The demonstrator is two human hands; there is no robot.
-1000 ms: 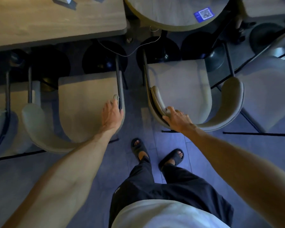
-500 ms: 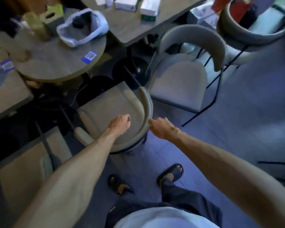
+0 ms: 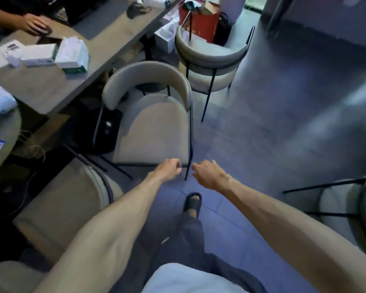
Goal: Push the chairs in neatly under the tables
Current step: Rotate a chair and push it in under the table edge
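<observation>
Table (image 3: 57,87) at left, boxes on top. Chair (image 3: 154,121) stands just beside its corner, not tucked; backrest is toward the table, seat front toward the person, long axis running near to far. Left hand (image 3: 167,169) loosely curled, right hand (image 3: 207,173) half open, both empty, near the seat's front edge. Risk: pushing as is jams the backrest into the table edge, or a leg snags the table base (image 3: 108,127).

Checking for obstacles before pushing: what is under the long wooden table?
Under the long wooden table, a dark round pedestal base shows beside the beige chair. Farther back, the tabletop covers everything.
</observation>
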